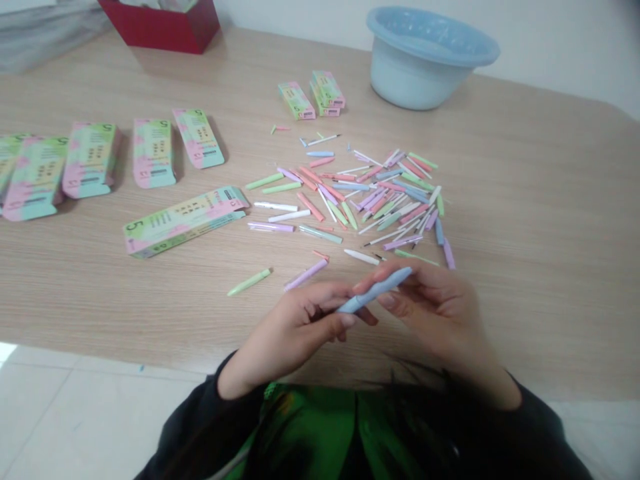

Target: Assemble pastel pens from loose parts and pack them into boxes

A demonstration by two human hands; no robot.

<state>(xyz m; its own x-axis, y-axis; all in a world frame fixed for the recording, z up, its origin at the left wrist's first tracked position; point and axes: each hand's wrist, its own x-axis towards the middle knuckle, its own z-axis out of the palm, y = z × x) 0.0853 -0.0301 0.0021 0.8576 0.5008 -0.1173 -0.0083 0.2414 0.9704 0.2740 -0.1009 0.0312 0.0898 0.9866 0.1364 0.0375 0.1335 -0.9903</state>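
Both hands together over the near edge of the wooden table, pinched on one blue pen. Left hand closed around the lower end, thumb and fingers wrapped; right hand gripping the upper end between fingertips. Pen held slanted, clear of the tabletop, just above the lap.

Possible slip: pen body smooth and thin, held only at its ends, so a twist or pull too hard likely to pop one part loose and send it off the near edge, straight onto the tiled floor. Very little table between the hands and that edge. Equally, a careless sweep of the right wrist forward liable to scatter the pile of loose pen parts lying just beyond the fingers. Nearest strays: a purple barrel just ahead of the left hand, a green piece further to its left, a white piece just ahead of both.

Open room: bare wood wide to the right of the right hand, and a bare strip to the left of the left hand. Further forward-left, an open pen carton and a row of flat cartons. Well ahead, small stacked boxes, a pale blue basin and a red box at the far edge.
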